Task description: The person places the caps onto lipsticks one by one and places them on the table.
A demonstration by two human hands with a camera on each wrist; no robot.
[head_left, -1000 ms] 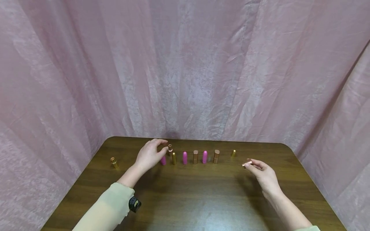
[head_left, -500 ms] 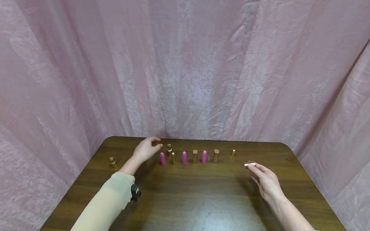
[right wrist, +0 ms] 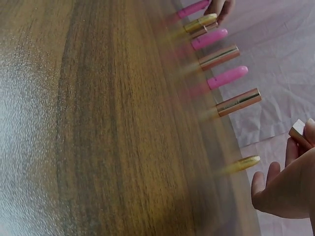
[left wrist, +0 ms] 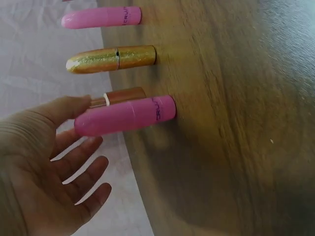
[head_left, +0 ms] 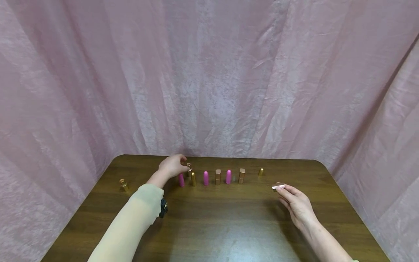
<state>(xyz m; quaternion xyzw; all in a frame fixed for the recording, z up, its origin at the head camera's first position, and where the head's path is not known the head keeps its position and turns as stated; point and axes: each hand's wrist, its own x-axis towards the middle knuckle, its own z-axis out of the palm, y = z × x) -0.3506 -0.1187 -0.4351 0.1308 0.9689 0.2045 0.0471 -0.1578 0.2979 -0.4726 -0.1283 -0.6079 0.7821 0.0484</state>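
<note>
In the head view my left hand point(head_left: 171, 166) is at the back of the table, its thumb touching the narrow top of an uncapped rose-gold lipstick base point(head_left: 189, 172). In the left wrist view a pink lipstick point(left wrist: 128, 117) stands in front of that base and hides part of the index finger; the other fingers are spread and loosely bent. On the right, my right hand point(head_left: 296, 204) pinches a rose-gold lipstick cap point(head_left: 278, 186) between thumb and fingers, held above the table. The right wrist view shows the cap's squared end point(right wrist: 297, 129).
A row of upright lipsticks crosses the table point(head_left: 209, 218): gold point(head_left: 193, 179), pink point(head_left: 206, 178), rose-gold point(head_left: 218, 177), pink point(head_left: 228, 177) and rose-gold point(head_left: 241, 176). A small gold cap point(head_left: 260, 172) stands right of the row. Far left is an uncapped gold base point(head_left: 123, 185). Pink curtains point(head_left: 209, 80) hang behind.
My left hand drew back left from the rose-gold base, then returned to it. The right hand turned the cap slightly and still holds it. The standing lipsticks keep their places.
</note>
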